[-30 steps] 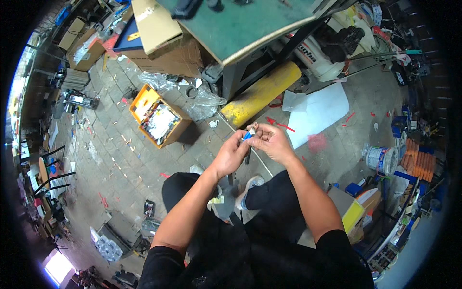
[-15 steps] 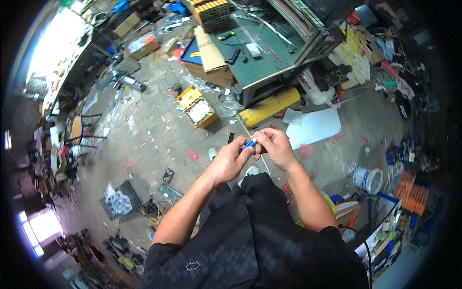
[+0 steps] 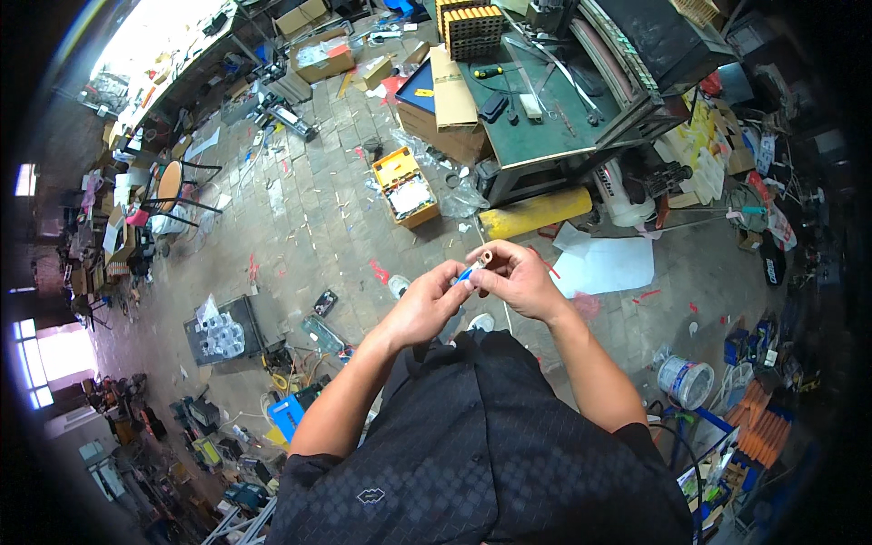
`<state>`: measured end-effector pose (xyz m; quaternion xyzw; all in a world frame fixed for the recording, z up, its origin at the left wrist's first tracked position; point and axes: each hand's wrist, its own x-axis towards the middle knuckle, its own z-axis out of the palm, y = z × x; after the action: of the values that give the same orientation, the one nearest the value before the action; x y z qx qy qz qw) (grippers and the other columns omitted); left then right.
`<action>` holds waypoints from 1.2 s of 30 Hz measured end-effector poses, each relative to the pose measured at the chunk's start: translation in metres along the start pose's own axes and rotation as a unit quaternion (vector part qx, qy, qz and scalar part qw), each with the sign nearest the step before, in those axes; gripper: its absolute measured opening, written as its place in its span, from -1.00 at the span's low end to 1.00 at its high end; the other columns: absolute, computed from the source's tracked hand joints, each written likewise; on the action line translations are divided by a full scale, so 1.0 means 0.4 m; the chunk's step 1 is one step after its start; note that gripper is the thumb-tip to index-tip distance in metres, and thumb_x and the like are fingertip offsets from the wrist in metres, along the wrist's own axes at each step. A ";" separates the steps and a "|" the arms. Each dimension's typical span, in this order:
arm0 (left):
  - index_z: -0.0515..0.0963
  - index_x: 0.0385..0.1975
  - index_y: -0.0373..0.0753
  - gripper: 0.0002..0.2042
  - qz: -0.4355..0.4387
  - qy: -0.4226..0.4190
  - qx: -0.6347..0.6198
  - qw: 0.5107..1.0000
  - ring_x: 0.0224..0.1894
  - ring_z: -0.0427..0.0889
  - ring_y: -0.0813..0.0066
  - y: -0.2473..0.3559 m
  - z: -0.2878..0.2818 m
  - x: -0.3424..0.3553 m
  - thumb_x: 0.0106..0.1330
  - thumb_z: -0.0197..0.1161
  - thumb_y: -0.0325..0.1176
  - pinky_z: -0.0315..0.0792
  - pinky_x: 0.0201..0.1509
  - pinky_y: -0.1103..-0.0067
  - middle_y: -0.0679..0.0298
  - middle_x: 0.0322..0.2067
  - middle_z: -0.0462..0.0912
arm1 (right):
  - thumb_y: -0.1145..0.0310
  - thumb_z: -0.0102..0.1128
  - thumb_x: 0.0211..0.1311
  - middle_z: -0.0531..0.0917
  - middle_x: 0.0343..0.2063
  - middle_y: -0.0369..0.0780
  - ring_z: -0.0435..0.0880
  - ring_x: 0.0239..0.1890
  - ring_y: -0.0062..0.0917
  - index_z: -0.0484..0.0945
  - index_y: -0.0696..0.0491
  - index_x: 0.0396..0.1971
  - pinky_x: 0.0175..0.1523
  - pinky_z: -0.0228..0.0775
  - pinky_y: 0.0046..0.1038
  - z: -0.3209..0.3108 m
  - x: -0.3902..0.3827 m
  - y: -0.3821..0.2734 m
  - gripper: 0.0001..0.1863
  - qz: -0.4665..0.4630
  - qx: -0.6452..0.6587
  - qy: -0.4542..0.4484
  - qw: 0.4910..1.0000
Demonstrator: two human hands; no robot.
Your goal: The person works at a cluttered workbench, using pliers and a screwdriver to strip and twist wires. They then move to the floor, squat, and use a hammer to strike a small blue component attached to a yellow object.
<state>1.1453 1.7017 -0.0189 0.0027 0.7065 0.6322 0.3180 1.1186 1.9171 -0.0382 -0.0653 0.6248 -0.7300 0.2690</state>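
In front of my body, both hands meet over a small blue piece that looks like a short length of cable. My left hand pinches it between thumb and fingers. At its upper right end is a copper-coloured lug with a round opening. My right hand is closed around that lug, thumb beneath and fingers curled over the top. The fingers hide much of the join between the two.
A green-topped workbench stands ahead, with a yellow cylinder below its front edge. A yellow-orange box sits on the littered floor. White sheets lie to the right, near a white bucket. A stool is far left.
The copper-coloured lug now shows above my right fingers, where it was covered before. My right hand has shifted its grip slightly. The whole view has swung left, so the surroundings sit further right.
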 end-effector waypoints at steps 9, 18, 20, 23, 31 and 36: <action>0.61 -0.07 -0.24 -0.80 0.095 -0.072 0.035 0.992 -0.19 0.50 0.67 0.033 -0.216 -0.021 0.61 0.14 -0.26 0.46 -0.03 0.60 0.39 -0.21 0.65 | 0.48 0.33 0.39 0.66 -0.41 -0.28 0.71 -0.38 -0.60 0.60 0.21 -0.18 -0.22 0.61 -0.53 0.148 0.120 -0.026 -0.86 -0.044 0.056 0.044 0.997; 0.54 0.00 -0.20 -0.80 0.080 0.023 -0.137 0.987 -0.51 0.33 0.79 0.002 -0.519 -0.091 0.63 0.11 -0.22 0.22 -0.46 0.70 0.53 -0.50 0.43 | 0.37 0.26 0.48 0.68 -0.35 -0.26 0.71 -0.40 -0.61 0.60 0.18 -0.04 -0.24 0.60 -0.55 0.381 0.402 -0.113 -0.79 -0.004 0.041 0.018 0.999; 0.53 0.02 -0.21 -0.78 0.081 0.064 -0.153 0.983 -0.55 0.33 0.79 0.002 -0.571 -0.110 0.63 0.13 -0.20 0.20 -0.49 0.70 0.52 -0.53 0.44 | 0.26 0.17 0.55 0.68 -0.37 -0.26 0.71 -0.43 -0.60 0.58 0.18 -0.05 -0.27 0.58 -0.55 0.412 0.464 -0.129 -0.74 -0.005 0.028 0.004 1.000; 0.52 0.01 -0.22 -0.79 0.089 0.083 -0.140 0.983 -0.53 0.37 0.78 0.002 -0.635 -0.142 0.63 0.12 -0.22 0.23 -0.48 0.70 0.48 -0.51 0.51 | 0.12 0.08 0.62 0.64 -0.49 -0.27 0.67 -0.46 -0.63 0.60 0.16 -0.18 -0.34 0.55 -0.56 0.452 0.546 -0.161 -0.63 0.004 -0.032 -0.071 0.997; 0.54 0.22 -0.28 -0.70 0.080 0.066 -0.168 0.980 -0.28 0.69 0.65 0.011 -0.781 -0.212 0.62 0.13 -0.30 0.58 -0.21 0.62 0.29 -0.25 0.74 | 0.13 -0.01 0.67 0.58 -0.64 -0.33 0.54 -0.65 -0.69 0.63 0.15 -0.30 -0.52 0.40 -0.60 0.566 0.711 -0.227 -0.58 -0.006 -0.068 -0.171 0.983; 0.64 0.12 -0.31 -0.72 0.091 0.197 -0.143 0.966 -0.27 0.74 0.59 0.002 -0.850 -0.184 0.58 0.21 -0.28 0.65 -0.16 0.57 0.23 -0.22 0.80 | 0.16 -0.03 0.67 0.58 -0.66 -0.31 0.54 -0.67 -0.68 0.62 0.17 -0.26 -0.54 0.40 -0.58 0.609 0.791 -0.258 -0.60 -0.052 -0.072 -0.183 0.979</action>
<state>1.0500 1.3689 0.0141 -0.1034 0.6545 0.7407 0.1109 0.9239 1.5610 0.0345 -0.2497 0.6117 -0.6717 0.3351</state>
